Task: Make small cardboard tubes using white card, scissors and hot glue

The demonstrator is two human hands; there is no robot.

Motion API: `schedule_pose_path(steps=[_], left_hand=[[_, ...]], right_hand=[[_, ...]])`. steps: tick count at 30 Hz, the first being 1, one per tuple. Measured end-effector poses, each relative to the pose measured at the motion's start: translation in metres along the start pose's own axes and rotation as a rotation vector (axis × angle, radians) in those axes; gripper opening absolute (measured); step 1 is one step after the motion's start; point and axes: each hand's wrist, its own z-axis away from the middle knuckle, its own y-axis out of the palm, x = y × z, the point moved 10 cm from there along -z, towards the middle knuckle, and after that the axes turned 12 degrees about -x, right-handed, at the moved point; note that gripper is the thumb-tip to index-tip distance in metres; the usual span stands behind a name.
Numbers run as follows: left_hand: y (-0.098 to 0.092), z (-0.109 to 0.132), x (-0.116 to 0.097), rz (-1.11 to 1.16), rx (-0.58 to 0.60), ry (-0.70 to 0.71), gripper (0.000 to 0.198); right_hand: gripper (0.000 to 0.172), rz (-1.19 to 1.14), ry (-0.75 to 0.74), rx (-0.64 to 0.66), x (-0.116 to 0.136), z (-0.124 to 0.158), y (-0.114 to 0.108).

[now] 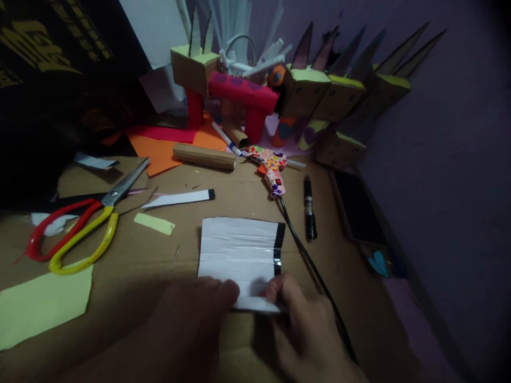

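Observation:
A white piece of card [239,242] with a black strip along its right side lies in front of me, creased crosswise in several lines. Its near edge is bent upward. My left hand [199,303] grips that edge on the left, thumb on top. At the right end, my right hand [301,319] pinches the same edge between thumb and fingers. Fingers under the card are hidden. Beyond the card rests a flower-patterned glue gun [269,165] with a glue stick in its back, its black cord [307,255] running down past my right hand.
Scissors [114,197] with red and yellow handles lie left, near pale green paper [48,306] and a white strip [179,198]. A black marker [308,207] and a phone [357,207] lie right. Cardboard figures [307,90] and a cardboard roll [203,157] stand or lie at the back.

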Motion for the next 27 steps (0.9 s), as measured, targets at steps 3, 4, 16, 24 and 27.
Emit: schedule_pose_path(steps=[3,4,16,24,27], left_hand=[[0.007,-0.011,0.007,0.110,0.071,-0.077,0.015],[0.008,-0.010,0.007,0.144,0.085,-0.085,0.017],[-0.013,0.055,0.014,0.012,-0.071,0.280,0.037],[-0.012,0.055,-0.003,-0.163,-0.023,0.455,0.042],[-0.002,0.062,-0.005,-0.187,-0.018,0.499,0.046]], right_hand=[[0.026,-0.060,0.044,0.062,-0.005,-0.006,0.006],[0.030,-0.088,0.012,0.060,-0.001,-0.006,0.005],[0.027,-0.005,-0.452,-0.033,0.026,0.035,-0.018],[0.024,0.152,-0.431,-0.158,0.022,0.038,-0.021],[0.028,0.144,-0.462,-0.179,0.027,0.043,-0.018]])
